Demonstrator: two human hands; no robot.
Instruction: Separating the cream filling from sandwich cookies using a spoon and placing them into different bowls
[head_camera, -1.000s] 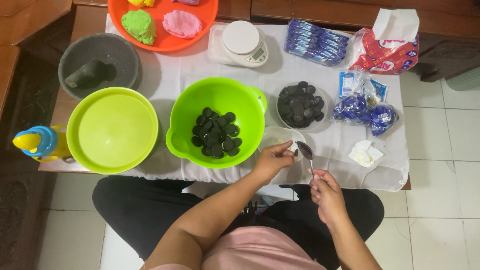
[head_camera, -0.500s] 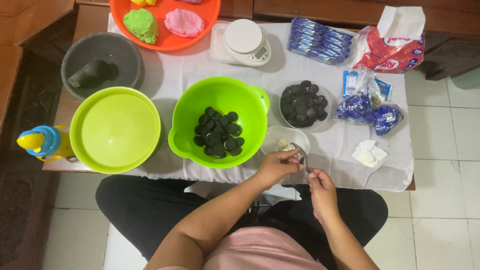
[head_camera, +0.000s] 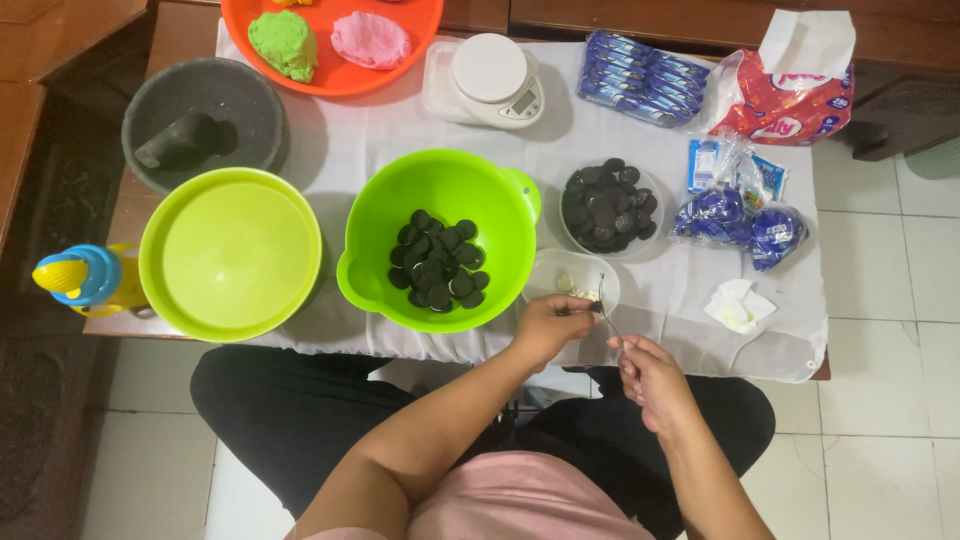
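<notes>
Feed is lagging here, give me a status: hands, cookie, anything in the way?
Left hand pinching a dark cookie half over the small clear bowl. Right hand holding a spoon against it. Nothing in between; green bowl of cookie halves alongside.

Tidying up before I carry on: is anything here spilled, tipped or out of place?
Nothing looks spilled or tipped. The dark biscuits sit inside the green bowl, and the left hand and right hand work with a spoon over the small clear bowl. Only a crumpled tissue lies loose.

A low table (head_camera: 700, 340) under a white cloth (head_camera: 400, 130) is standing on pale floor tiles (head_camera: 890, 420), with dark wooden furniture (head_camera: 60, 60) flanking it.
</notes>
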